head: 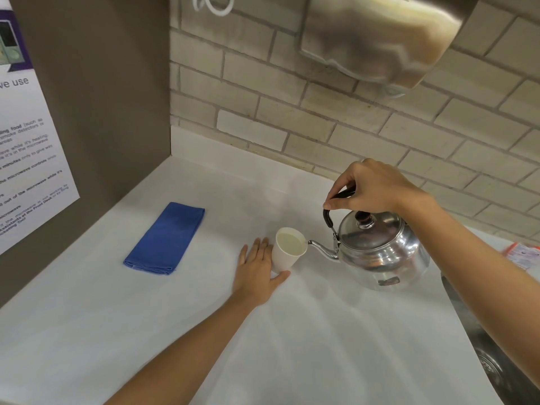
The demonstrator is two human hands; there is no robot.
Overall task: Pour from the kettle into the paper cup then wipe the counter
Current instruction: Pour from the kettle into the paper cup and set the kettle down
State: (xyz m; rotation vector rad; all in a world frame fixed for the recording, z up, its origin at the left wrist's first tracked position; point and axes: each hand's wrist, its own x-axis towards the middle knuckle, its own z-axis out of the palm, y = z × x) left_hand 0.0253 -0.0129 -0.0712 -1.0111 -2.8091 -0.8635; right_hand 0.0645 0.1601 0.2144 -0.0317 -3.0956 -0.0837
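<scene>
A shiny metal kettle [382,252] stands on the white counter [292,331], tilted slightly, its spout tip right at the rim of a white paper cup [287,252]. The cup is upright and holds pale liquid. My right hand [371,188] grips the kettle's black handle from above. My left hand [257,270] wraps the cup's left side, thumb in front and fingers behind. A folded blue cloth [165,239] lies flat on the counter well left of the cup.
A brown side panel with a printed notice [26,159] walls off the left. Tiled wall runs behind, with a steel dispenser [385,39] mounted above. A metal sink [491,363] edge is at the lower right, and a packet [523,254] lies at the far right.
</scene>
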